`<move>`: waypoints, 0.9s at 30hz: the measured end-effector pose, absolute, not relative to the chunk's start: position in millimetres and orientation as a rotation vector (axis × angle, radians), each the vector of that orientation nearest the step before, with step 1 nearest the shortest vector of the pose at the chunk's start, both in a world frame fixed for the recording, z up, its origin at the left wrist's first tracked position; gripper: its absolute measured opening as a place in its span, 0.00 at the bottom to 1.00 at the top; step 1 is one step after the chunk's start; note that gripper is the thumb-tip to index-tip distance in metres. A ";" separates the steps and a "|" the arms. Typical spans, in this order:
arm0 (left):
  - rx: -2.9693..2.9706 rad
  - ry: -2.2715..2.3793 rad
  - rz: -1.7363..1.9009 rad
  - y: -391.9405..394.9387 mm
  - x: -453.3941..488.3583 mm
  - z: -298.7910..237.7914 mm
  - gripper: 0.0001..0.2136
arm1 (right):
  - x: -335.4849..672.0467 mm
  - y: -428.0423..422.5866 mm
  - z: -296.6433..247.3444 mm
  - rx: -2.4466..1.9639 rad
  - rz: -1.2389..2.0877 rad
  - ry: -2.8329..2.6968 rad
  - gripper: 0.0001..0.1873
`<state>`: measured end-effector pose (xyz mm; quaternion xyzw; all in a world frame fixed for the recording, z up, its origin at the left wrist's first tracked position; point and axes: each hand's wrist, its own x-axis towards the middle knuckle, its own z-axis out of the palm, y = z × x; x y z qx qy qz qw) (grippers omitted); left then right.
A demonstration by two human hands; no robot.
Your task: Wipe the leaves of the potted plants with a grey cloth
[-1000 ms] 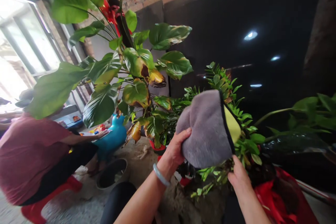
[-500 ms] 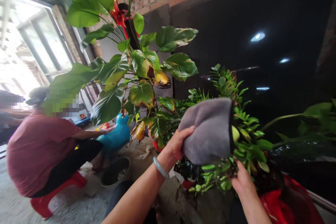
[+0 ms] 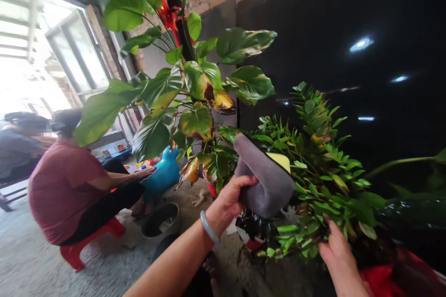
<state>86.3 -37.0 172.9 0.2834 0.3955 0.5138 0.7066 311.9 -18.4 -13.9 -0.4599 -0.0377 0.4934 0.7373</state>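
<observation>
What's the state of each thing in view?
Left hand: closed on cloth
Gray cloth: bent, yellow side partly showing
Right hand: at low plant's leaves, grip unclear
Low plant: mostly green
Tall plant: upright, some leaves yellowed, browned
Bucket: upright, pale contents
Red stool: occupied

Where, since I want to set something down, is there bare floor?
A bare patch of floor lies between the red stool, the bucket and the left forearm. More shows left of the stool. It is crowded around the grey cloth and right hand, amid green leaves.
</observation>
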 end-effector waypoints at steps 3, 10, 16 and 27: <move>0.724 1.009 1.233 -22.8 82.5 171.6 0.08 | 309.5 -19.1 -10.9 -1.048 1.066 -0.142 0.11; 0.872 1.179 0.677 -75.7 70.2 130.4 0.06 | 314.2 -23.3 -15.3 -1.304 0.981 -0.430 0.04; 0.945 1.094 1.227 -22.5 50.9 196.0 0.13 | 314.2 -21.1 -13.4 -1.299 0.958 -0.401 0.04; 1.135 1.131 0.835 -55.0 47.3 163.4 0.08 | 310.5 -31.7 -8.6 -1.044 1.165 -0.089 0.13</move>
